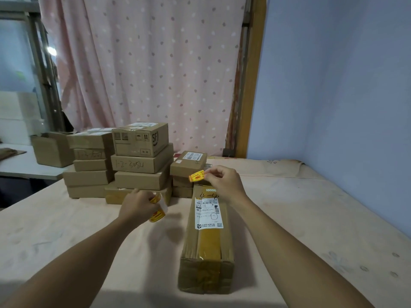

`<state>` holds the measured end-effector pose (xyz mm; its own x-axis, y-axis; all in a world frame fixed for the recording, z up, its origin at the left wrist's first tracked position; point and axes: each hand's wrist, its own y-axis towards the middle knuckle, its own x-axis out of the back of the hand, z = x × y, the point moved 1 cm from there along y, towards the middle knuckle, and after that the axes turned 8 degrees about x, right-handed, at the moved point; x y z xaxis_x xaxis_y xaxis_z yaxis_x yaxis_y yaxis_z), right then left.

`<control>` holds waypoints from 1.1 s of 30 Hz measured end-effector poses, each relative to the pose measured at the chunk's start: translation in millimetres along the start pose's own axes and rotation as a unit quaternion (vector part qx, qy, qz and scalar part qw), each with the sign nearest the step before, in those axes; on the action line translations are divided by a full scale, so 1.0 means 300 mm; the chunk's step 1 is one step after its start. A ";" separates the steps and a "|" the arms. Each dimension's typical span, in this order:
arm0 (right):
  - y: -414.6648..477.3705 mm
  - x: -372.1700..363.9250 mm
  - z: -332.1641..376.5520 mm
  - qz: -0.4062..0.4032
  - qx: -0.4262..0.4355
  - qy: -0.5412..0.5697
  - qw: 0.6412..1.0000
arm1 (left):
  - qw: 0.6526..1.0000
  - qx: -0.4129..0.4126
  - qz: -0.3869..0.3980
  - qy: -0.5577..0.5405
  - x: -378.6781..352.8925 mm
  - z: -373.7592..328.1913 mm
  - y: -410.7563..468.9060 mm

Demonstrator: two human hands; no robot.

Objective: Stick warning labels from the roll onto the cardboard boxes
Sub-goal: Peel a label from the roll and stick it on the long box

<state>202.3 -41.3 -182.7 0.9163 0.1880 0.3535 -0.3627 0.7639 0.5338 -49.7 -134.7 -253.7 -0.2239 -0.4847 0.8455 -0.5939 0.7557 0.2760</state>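
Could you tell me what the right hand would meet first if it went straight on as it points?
Probably the small box just beyond the label the right hand pinches; depth is unclear.

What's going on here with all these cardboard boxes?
A person is labelling parcels. The left hand holds the roll of yellow warning labels, while the right hand pinches one peeled label in the air near the far end of the long box. It is not stuck on yet. More boxes sit stacked behind.
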 end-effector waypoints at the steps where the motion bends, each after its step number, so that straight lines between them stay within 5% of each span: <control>1: -0.003 0.007 -0.006 -0.001 -0.005 0.004 1.000 | 1.000 -0.008 0.004 0.018 -0.011 -0.001 -0.009; 16: -0.047 0.029 -0.079 0.023 -0.032 -0.048 0.998 | 0.978 -0.085 0.031 0.190 -0.113 -0.034 -0.068; 21: -0.057 0.034 -0.100 0.027 -0.043 -0.024 0.998 | 0.996 -0.064 -0.046 0.051 -0.080 -0.061 -0.069; 27: -0.069 0.039 -0.121 0.049 -0.069 -0.014 0.996 | 0.975 -0.032 0.019 -0.218 -0.037 -0.253 -0.093; 33: -0.094 0.067 -0.132 0.064 -0.080 -0.009 0.995 | 0.944 -0.075 0.076 -0.311 -0.060 -0.392 -0.155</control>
<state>237.6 -34.5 -221.1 0.8610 0.2797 0.4248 -0.4425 0.8236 0.3548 72.8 -109.3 -228.0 -0.7362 -0.4961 0.4604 -0.4130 0.8682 0.2750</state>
